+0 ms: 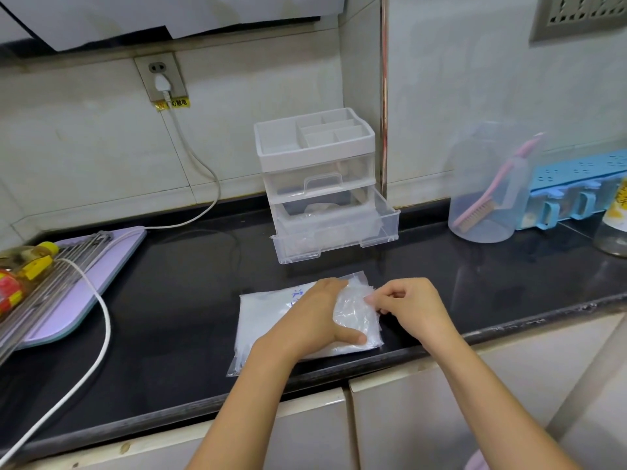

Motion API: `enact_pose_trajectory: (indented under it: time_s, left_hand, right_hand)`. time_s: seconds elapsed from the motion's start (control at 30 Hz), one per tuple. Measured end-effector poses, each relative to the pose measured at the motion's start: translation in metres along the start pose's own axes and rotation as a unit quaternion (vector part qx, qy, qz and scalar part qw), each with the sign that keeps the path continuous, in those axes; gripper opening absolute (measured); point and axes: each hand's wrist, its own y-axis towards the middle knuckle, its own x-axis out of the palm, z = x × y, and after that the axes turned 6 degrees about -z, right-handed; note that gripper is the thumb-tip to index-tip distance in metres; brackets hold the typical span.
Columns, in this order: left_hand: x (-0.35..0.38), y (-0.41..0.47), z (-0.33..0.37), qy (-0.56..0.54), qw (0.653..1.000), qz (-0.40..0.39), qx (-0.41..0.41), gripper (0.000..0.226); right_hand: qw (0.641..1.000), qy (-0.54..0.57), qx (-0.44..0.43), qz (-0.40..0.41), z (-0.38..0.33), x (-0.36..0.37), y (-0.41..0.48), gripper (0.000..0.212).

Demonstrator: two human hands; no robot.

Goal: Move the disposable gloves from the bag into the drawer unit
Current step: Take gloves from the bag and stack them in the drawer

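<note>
Two hands work the bag [268, 317], which lies flat on the counter [186, 300] near the front edge, well in front of the drawer unit [315, 157]. L hand [315, 313] rests palm-down on the bag's R half, fingers spread and near straight, thumb out along the near side. It's not gripping, just pressing. We judge that's to pin the bag so it won't slide when the film gets tugged. R hand [410, 307] has its fingers curled, w/ thumb & forefinger pinching the gloves [356, 310] at the bag's R end. The other fingers are tucked in, and we can't tell if they touch film too.

Most of the gloves are inside the bag. A crumpled clear wad shows at the R end, btwn the two hands, partly under L hand's fingers. That's prob where the mouth is, since loose film sticks out there, so pulling from the R makes sense.

The lower drawer [339, 239] is pulled out toward us w/ its top open, and the upper one is shut. Some clear film sits in the open drawer, prob gloves, though it's too faint to be sure. We reckon it's left open so each pinch can go straight in w/o a spare hand.

The bag's long axis runs L–R, approx parallel w/ the counter's front edge, R end a touch farther from us. The mouth seems to point R, toward R hand. The drawer slides toward us, i.e. roughly crosswise to the bag.
</note>
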Motion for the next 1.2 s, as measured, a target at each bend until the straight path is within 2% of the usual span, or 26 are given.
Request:
enact_pose_trajectory:
  time_s: [0.23,0.37,0.43,0.5,0.6,0.8,1.0,1.2]
  left_hand:
    - [0.001,0.002,-0.002,0.008,1.000,0.000,-0.010,0.092]
    - [0.001,0.003,0.000,0.011,1.000,0.007,-0.002,0.090]
    - [0.001,0.004,0.004,-0.001,1.000,0.020,0.012,0.086]
    - [0.002,0.006,0.007,-0.009,0.999,0.028,0.027,0.081]
    - [0.002,0.009,0.011,-0.005,0.999,0.020,0.044,0.080]
    - [0.002,0.012,0.014,0.039,0.996,-0.029,0.075,0.075]
    - [0.000,0.015,0.010,0.034,0.997,-0.023,0.069,0.073]
    - [0.003,0.018,0.004,0.024,0.998,-0.016,0.051,0.078]
  right_hand:
    - [0.999,0.026,0.010,0.033,0.011,-0.006,0.000,0.012]
    - [0.996,0.074,0.051,-0.015,0.011,-0.008,0.000,0.006]
    - [0.990,0.098,0.078,-0.057,0.008,-0.009,-0.001,0.033]
    - [0.992,0.063,0.087,-0.072,0.004,-0.008,-0.003,0.042]
    - [0.995,0.015,0.082,-0.059,0.002,-0.004,-0.001,0.034]
    - [0.999,0.035,-0.003,-0.005,0.004,-0.003,0.001,0.014]
    - [0.999,0.037,-0.031,0.010,0.007,-0.003,-0.001,0.011]
    - [0.997,0.073,-0.002,0.017,0.014,-0.003,0.001,0.012]
